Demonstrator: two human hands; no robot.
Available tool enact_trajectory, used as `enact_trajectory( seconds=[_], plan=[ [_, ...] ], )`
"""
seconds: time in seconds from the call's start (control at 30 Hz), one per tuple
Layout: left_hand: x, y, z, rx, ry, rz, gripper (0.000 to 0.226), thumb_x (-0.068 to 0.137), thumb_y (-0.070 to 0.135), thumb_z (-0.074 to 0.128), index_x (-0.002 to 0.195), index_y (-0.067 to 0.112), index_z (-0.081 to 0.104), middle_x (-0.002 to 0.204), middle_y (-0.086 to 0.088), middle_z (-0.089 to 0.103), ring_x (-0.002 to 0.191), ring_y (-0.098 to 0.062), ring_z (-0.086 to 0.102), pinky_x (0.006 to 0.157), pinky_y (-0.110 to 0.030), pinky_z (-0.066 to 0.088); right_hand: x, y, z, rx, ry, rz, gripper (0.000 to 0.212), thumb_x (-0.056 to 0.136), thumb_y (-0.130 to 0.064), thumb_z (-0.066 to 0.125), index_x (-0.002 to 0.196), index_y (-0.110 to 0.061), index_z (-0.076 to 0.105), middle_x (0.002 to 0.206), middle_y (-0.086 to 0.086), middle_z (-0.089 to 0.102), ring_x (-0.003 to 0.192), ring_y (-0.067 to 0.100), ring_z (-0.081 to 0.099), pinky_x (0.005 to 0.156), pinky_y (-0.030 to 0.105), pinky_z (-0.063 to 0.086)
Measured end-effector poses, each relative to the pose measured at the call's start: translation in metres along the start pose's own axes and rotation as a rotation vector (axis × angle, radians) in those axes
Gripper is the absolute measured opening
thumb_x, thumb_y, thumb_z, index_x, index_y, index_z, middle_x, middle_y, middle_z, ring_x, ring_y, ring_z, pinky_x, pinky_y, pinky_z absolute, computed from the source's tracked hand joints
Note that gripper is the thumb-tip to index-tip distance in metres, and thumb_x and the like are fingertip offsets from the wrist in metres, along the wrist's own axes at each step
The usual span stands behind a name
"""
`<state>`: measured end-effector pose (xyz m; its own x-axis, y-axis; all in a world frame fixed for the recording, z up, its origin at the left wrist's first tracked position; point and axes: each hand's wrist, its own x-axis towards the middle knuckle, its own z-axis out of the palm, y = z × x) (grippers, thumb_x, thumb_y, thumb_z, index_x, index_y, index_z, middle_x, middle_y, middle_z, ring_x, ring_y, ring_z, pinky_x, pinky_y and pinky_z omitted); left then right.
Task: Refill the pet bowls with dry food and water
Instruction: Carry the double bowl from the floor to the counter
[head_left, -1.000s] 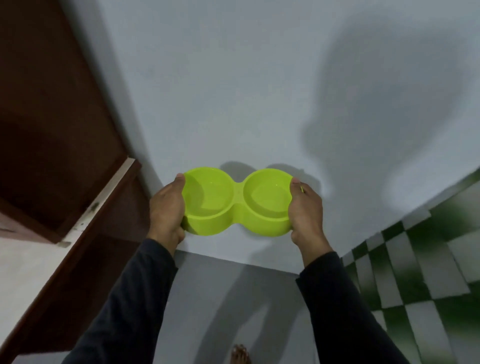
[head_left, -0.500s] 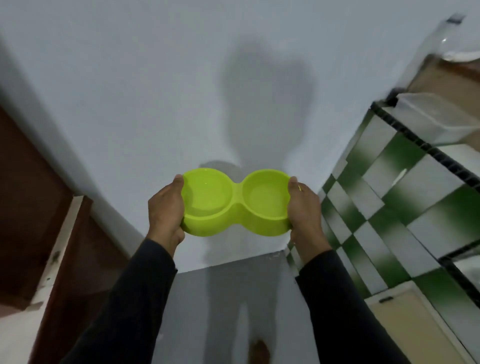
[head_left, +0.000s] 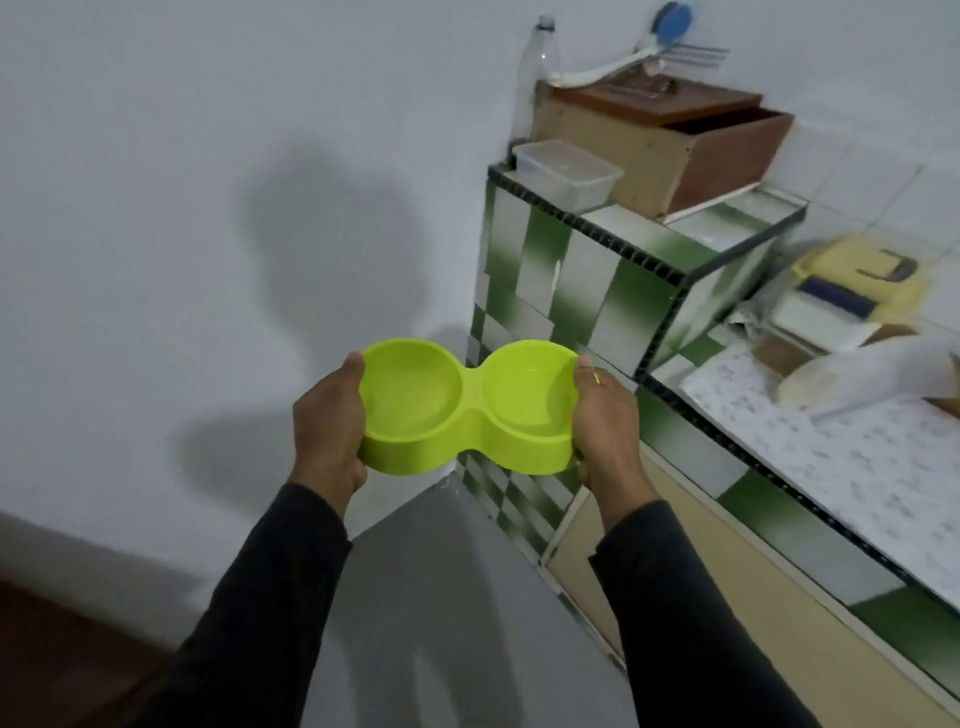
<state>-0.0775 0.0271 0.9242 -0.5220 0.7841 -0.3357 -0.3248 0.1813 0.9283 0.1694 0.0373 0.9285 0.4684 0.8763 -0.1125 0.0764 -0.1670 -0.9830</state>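
The view swung from the brown door at 9 o'clock toward the green-and-white tiled counter (head_left: 613, 270) at 3 o'clock. A clear plastic container (head_left: 566, 169), a wooden box (head_left: 660, 140), a bottle (head_left: 532, 67) and a patterned worktop (head_left: 831, 447) came into sight. The door left the frame; the person's shadow slid left across the wall.
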Motion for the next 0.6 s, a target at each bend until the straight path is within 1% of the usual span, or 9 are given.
enact_trajectory(
  seconds=[0.07, 0.13, 0.23, 0.27, 0.33, 0.4, 0.43, 0.53, 0.6],
  plan=[
    [-0.023, -0.011, 0.023, 0.01, -0.052, 0.006, 0.045, 0.093, 0.045, 0.073, 0.128, 0.017, 0.069, 0.13, -0.002, 0.067, 0.115, -0.024, 0.063, 0.104, -0.046, 0.051, -0.002, 0.004, -0.039, 0.009, 0.065, 0.01, 0.04, 0.102, -0.05, 0.048, 0.127, -0.025, 0.067, 0.12, -0.005, 0.062, 0.105, 0.02, 0.057, 0.099, 0.045, 0.048],
    [-0.046, -0.024, 0.045, 0.019, -0.118, 0.002, 0.047, 0.093, 0.045, 0.072, 0.13, 0.016, 0.069, 0.131, -0.002, 0.067, 0.114, -0.023, 0.064, 0.102, -0.046, 0.052, -0.007, 0.008, -0.078, 0.013, 0.127, 0.016, 0.044, 0.103, -0.05, 0.047, 0.133, -0.023, 0.063, 0.131, 0.0, 0.06, 0.106, 0.02, 0.054, 0.097, 0.042, 0.046],
    [-0.087, -0.045, 0.078, 0.035, -0.215, -0.02, 0.038, 0.093, 0.045, 0.072, 0.123, 0.021, 0.069, 0.126, -0.002, 0.068, 0.108, -0.023, 0.067, 0.086, -0.04, 0.055, -0.019, 0.017, -0.141, 0.0, 0.215, 0.01, 0.048, 0.103, -0.051, 0.046, 0.138, -0.022, 0.059, 0.141, 0.001, 0.057, 0.112, 0.021, 0.052, 0.098, 0.041, 0.044],
    [-0.103, -0.053, 0.088, 0.049, -0.241, -0.022, 0.037, 0.093, 0.045, 0.072, 0.122, 0.022, 0.069, 0.125, -0.002, 0.068, 0.108, -0.024, 0.066, 0.085, -0.04, 0.054, -0.023, 0.02, -0.163, 0.011, 0.24, 0.015, 0.048, 0.103, -0.05, 0.046, 0.138, -0.02, 0.059, 0.141, 0.003, 0.057, 0.112, 0.021, 0.053, 0.097, 0.041, 0.045],
    [-0.135, -0.07, 0.107, 0.077, -0.278, -0.028, 0.041, 0.092, 0.046, 0.072, 0.125, 0.021, 0.069, 0.126, -0.002, 0.067, 0.11, -0.025, 0.065, 0.093, -0.045, 0.054, -0.033, 0.027, -0.208, 0.026, 0.29, 0.036, 0.048, 0.103, -0.05, 0.047, 0.137, -0.019, 0.06, 0.14, 0.004, 0.058, 0.112, 0.023, 0.054, 0.096, 0.041, 0.046],
    [-0.169, -0.088, 0.123, 0.092, -0.307, -0.043, 0.043, 0.093, 0.046, 0.071, 0.128, 0.021, 0.068, 0.123, -0.001, 0.066, 0.111, -0.026, 0.064, 0.098, -0.047, 0.054, -0.045, 0.035, -0.25, 0.039, 0.328, 0.057, 0.048, 0.103, -0.051, 0.048, 0.137, -0.019, 0.061, 0.139, 0.005, 0.059, 0.116, 0.026, 0.056, 0.101, 0.045, 0.047],
    [-0.186, -0.098, 0.131, 0.099, -0.321, -0.049, 0.041, 0.093, 0.046, 0.071, 0.126, 0.022, 0.068, 0.121, 0.0, 0.065, 0.109, -0.025, 0.064, 0.097, -0.046, 0.054, -0.052, 0.039, -0.271, 0.048, 0.349, 0.063, 0.048, 0.102, -0.051, 0.049, 0.136, -0.019, 0.061, 0.139, 0.004, 0.06, 0.117, 0.026, 0.056, 0.102, 0.046, 0.047],
    [-0.238, -0.123, 0.152, 0.131, -0.386, -0.061, 0.022, 0.094, 0.046, 0.07, 0.109, 0.03, 0.065, 0.117, 0.0, 0.064, 0.102, -0.024, 0.064, 0.091, -0.042, 0.053, -0.075, 0.052, -0.332, 0.075, 0.421, 0.067, 0.047, 0.101, -0.052, 0.05, 0.133, -0.019, 0.063, 0.136, 0.004, 0.062, 0.114, 0.025, 0.057, 0.1, 0.044, 0.048],
    [-0.27, -0.14, 0.165, 0.162, -0.438, -0.064, 0.026, 0.094, 0.048, 0.069, 0.111, 0.029, 0.064, 0.115, 0.001, 0.064, 0.099, -0.023, 0.064, 0.09, -0.042, 0.053, -0.09, 0.062, -0.371, 0.087, 0.471, 0.079, 0.047, 0.101, -0.052, 0.05, 0.133, -0.019, 0.064, 0.134, 0.003, 0.063, 0.111, 0.024, 0.057, 0.098, 0.043, 0.048]
  ],
)
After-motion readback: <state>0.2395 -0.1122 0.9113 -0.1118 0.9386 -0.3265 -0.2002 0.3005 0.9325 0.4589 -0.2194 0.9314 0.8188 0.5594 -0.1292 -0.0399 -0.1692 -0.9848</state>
